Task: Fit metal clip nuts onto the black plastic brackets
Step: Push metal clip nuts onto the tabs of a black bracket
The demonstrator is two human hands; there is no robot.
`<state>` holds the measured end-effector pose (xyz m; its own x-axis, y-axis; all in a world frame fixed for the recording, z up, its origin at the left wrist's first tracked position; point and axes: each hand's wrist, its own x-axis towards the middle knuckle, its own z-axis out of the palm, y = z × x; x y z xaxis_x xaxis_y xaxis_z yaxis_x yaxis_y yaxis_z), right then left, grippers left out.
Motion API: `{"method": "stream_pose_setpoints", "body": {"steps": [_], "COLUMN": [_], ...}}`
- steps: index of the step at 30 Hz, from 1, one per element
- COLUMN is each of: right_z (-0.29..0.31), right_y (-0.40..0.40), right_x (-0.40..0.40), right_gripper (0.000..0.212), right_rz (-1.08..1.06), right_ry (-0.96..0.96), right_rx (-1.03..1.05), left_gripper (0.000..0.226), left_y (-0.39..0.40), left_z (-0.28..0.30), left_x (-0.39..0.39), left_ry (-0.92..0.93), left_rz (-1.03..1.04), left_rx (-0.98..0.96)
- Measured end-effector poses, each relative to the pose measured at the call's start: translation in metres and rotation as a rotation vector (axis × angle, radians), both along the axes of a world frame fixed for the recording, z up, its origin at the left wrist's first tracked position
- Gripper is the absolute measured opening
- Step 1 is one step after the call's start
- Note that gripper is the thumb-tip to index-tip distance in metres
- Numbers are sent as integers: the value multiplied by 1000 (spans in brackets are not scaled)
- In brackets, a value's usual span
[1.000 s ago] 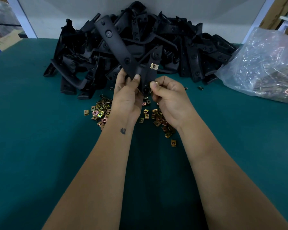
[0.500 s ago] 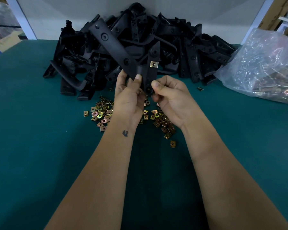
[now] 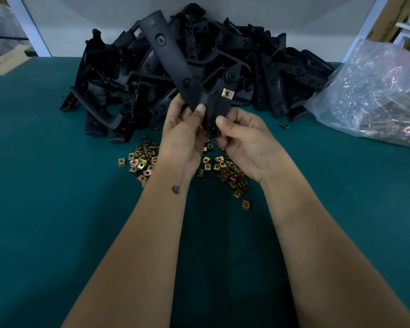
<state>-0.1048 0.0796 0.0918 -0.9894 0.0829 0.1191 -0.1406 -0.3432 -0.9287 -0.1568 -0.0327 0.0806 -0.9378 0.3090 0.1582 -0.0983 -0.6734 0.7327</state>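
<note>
Head view, left to right: loose clip nuts (image 3: 142, 163) lie on the green counter (image 3: 45, 197), w/ a pile of black brackets (image 3: 118, 74) behind. Left hand (image 3: 184, 136) pinches the held bracket (image 3: 175, 67) at its bend, thumb on front. One clip nut (image 3: 227, 93) sits on the bracket's right arm. Right hand (image 3: 244, 140) pinches the bracket's lower end. Far right lies a plastic bag (image 3: 374, 95) w/ more nuts.

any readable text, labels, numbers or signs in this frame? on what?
None can be read.
Cardboard box at the far left edge: faint dark print, too blurred to read.
Held bracket, fitted clip nut, loose clip nuts, plastic bag: no lettering visible.
Left forearm: small dark tattoo, a picture, not text.
</note>
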Motion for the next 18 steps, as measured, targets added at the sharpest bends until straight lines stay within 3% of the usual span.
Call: {"method": "stream_pose_setpoints", "body": {"steps": [3, 10, 18], "right_z": [0, 1, -3], "right_y": [-2, -4, -28], "right_x": [-2, -2, -5], "right_gripper": [33, 27, 9], "right_rz": [-25, -186, -612], "right_ry": [-31, -101, 28], "right_rx": [-46, 123, 618], "left_gripper": [29, 22, 8], "left_y": [6, 16, 22], "left_z": [-1, -7, -13], "left_x": [2, 2, 2], "left_ry": [-40, -148, -344], "left_rz": [41, 68, 23], "left_rx": [27, 24, 167]}}
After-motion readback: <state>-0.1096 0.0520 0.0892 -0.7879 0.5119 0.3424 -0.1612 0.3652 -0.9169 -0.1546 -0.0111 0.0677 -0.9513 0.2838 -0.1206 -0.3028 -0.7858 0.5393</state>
